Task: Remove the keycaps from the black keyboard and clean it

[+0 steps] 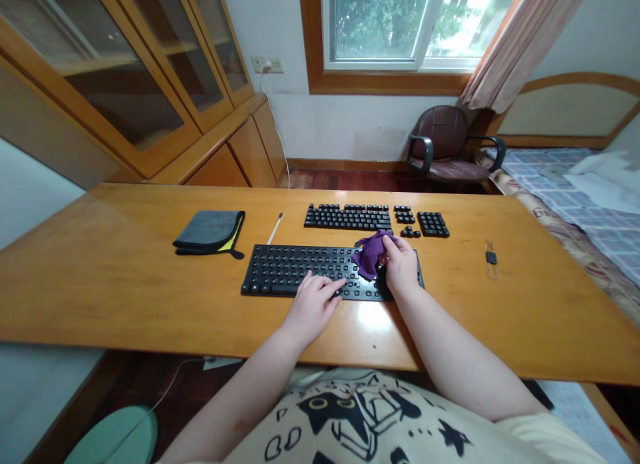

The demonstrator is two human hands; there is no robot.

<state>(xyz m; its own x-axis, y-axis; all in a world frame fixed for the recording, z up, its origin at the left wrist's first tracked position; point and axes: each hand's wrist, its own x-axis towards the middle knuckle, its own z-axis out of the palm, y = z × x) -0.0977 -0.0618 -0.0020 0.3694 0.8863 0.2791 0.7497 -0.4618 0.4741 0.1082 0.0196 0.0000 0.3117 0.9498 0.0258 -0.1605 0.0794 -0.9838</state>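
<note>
A black keyboard base [280, 267] with its keycaps off lies in front of me on the wooden desk. My left hand [316, 297] rests on its lower middle part, fingers stretched out and apart. A crumpled purple cloth [370, 254] is pinched in my right hand [400, 264], over the right part of the base. The cloth hides some of the switches beneath it. Behind the base, the removed black keycaps [347, 217] are laid out in keyboard order, with a number pad block [433, 224] at their right.
A folded grey cloth with yellow lining [210, 229] lies at the left, beside a white toothbrush [275, 228]. On the right is a wire keycap puller [491, 258]. Beyond the desk [125, 277] stand an armchair [443, 141], a bed and a glass-fronted cabinet.
</note>
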